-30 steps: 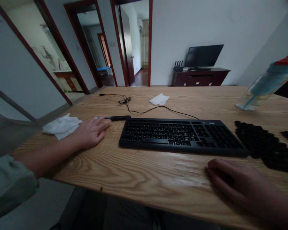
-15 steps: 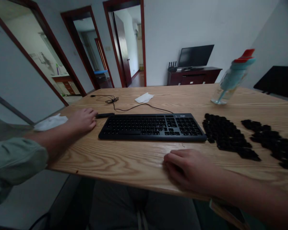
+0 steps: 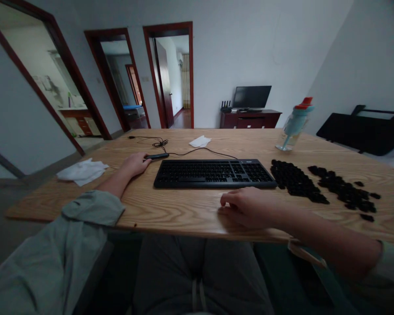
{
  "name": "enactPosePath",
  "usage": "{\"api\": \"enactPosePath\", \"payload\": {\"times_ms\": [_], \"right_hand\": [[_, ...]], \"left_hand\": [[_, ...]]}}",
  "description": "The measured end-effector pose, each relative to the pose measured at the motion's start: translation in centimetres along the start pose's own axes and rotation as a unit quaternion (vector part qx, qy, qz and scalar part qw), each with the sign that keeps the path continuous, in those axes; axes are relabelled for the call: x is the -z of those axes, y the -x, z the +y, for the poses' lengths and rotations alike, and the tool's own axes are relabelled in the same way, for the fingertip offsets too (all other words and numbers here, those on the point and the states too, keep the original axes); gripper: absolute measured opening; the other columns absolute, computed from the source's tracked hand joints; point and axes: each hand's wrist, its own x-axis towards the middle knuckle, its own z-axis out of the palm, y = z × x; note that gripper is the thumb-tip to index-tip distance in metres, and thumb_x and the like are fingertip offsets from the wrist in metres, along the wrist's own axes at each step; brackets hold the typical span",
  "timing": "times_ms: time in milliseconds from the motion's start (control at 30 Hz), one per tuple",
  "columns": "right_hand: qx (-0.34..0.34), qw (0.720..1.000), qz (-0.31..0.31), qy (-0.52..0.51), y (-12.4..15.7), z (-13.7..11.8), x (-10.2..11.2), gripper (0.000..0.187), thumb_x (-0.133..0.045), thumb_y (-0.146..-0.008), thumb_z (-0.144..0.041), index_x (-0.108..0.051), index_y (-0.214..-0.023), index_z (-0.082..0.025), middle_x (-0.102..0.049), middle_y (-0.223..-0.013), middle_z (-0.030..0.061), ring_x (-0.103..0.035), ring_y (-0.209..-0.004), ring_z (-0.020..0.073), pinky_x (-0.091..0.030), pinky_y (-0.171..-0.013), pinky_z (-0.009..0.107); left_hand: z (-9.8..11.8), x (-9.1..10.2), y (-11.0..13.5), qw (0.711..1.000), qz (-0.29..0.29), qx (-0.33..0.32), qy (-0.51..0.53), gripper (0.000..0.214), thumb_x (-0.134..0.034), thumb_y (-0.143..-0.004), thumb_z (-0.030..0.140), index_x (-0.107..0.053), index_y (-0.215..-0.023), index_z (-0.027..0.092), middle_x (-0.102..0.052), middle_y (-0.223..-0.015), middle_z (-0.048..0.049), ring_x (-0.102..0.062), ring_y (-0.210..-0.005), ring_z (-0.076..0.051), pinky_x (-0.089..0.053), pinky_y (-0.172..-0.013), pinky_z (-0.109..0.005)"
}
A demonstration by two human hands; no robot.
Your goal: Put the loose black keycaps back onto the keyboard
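Note:
A black keyboard lies flat on the wooden table. Beyond its left end, my left hand is closed on the near end of a slim black stick-like object whose kind I cannot make out. My right hand rests on the table just in front of the keyboard's right half, its fingers loosely curled; whatever may be inside them is hidden. To the right of the keyboard sits a pile of black keycaps, and farther right a second, looser heap of black keycaps.
Behind the keyboard runs a thin black cable, bundled at its left. White tissues lie at the back and the left. A clear bottle with a red lid stands at the back right. The table's front edge is near my lap.
The view has shifted, showing more of my lap and of the table's left side. My left hand now overlaps the end of the slim black object. My right hand remains before the keyboard.

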Motion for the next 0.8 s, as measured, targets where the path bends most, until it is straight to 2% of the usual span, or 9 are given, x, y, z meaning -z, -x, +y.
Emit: {"api": "enactPosePath", "payload": {"times_ms": [100,233,333,433,533,667,733,800], "right_hand": [[0.027,1.000,-0.003,0.001,-2.8,-1.2,0.7,0.021,-0.054,-0.092,-0.034,-0.070,-0.099,-0.023,-0.073,-0.082,0.0052,-0.062,-0.065,0.0163,-0.032,-0.057,0.027],[0.051,0.998,0.024,-0.006,-6.5,-2.2,0.5,0.020,-0.056,-0.089,-0.033,-0.071,-0.099,-0.024,-0.074,-0.083,0.0045,-0.061,-0.066,0.0164,-0.033,-0.059,0.027],[0.075,0.993,0.078,-0.040,-8.4,-1.9,-0.6,0.018,-0.054,-0.089,-0.025,-0.070,-0.094,-0.022,-0.073,-0.083,0.0037,-0.060,-0.068,0.0150,-0.035,-0.062,0.026],[0.086,0.986,0.118,-0.080,-9.1,-0.8,-1.8,0.017,-0.055,-0.086,-0.021,-0.071,-0.093,-0.020,-0.071,-0.079,0.0029,-0.058,-0.066,0.0134,-0.036,-0.063,0.025],[0.061,0.969,0.189,-0.146,-9.3,0.3,-2.0,0.019,-0.056,-0.086,-0.022,-0.069,-0.099,-0.019,-0.067,-0.076,0.0017,-0.056,-0.064,0.0128,-0.038,-0.063,0.025],[-0.043,0.906,0.341,-0.247,-10.3,1.2,-0.5,0.028,-0.053,-0.090,-0.034,-0.063,-0.112,-0.019,-0.068,-0.091,0.0043,-0.056,-0.063,0.0130,-0.043,-0.065,0.028],[-0.085,0.890,0.371,-0.253,-11.2,1.2,0.8,0.034,-0.055,-0.089,-0.036,-0.059,-0.118,-0.019,-0.068,-0.105,0.0071,-0.057,-0.065,0.0133,-0.046,-0.069,0.030],[-0.094,0.894,0.382,-0.215,-12.2,1.0,2.0,0.037,-0.056,-0.087,-0.035,-0.056,-0.121,-0.019,-0.065,-0.115,0.0101,-0.061,-0.075,0.0167,-0.047,-0.074,0.033]], "left_hand": [[0.2,0.6,0.7,0.999,0.020,-0.007,-0.029,0.038,-0.048,-0.092,0.041,-0.068,-0.117,0.020,-0.072,-0.115,-0.0131,-0.066,-0.104,-0.030,-0.050,-0.087,-0.038],[-0.6,0.3,0.5,1.000,0.002,0.003,-0.017,0.037,-0.051,-0.091,0.043,-0.069,-0.114,0.021,-0.073,-0.111,-0.0117,-0.066,-0.101,-0.030,-0.050,-0.086,-0.037],[-1.3,0.0,0.1,1.000,0.005,-0.005,0.009,0.036,-0.053,-0.089,0.043,-0.071,-0.112,0.021,-0.073,-0.111,-0.0113,-0.066,-0.100,-0.029,-0.049,-0.087,-0.037],[-0.7,0.4,0.0,0.996,0.043,-0.014,0.078,0.036,-0.053,-0.089,0.042,-0.071,-0.111,0.019,-0.073,-0.104,-0.0117,-0.066,-0.095,-0.027,-0.050,-0.085,-0.037],[1.8,1.3,0.4,0.970,0.084,-0.048,0.222,0.039,-0.058,-0.087,0.043,-0.070,-0.113,0.016,-0.074,-0.096,-0.0103,-0.066,-0.086,-0.024,-0.051,-0.080,-0.036],[7.6,2.2,1.4,0.915,0.113,-0.101,0.373,0.039,-0.073,-0.076,0.042,-0.073,-0.106,0.016,-0.074,-0.091,-0.0087,-0.065,-0.076,-0.020,-0.052,-0.073,-0.034],[10.7,2.4,1.9,0.896,0.093,-0.135,0.413,0.039,-0.077,-0.073,0.041,-0.074,-0.104,0.017,-0.073,-0.087,-0.0071,-0.064,-0.074,-0.018,-0.051,-0.071,-0.032],[13.4,2.5,2.2,0.875,0.081,-0.158,0.450,0.038,-0.079,-0.072,0.041,-0.074,-0.100,0.017,-0.072,-0.083,-0.0059,-0.063,-0.071,-0.017,-0.050,-0.068,-0.030]]}}
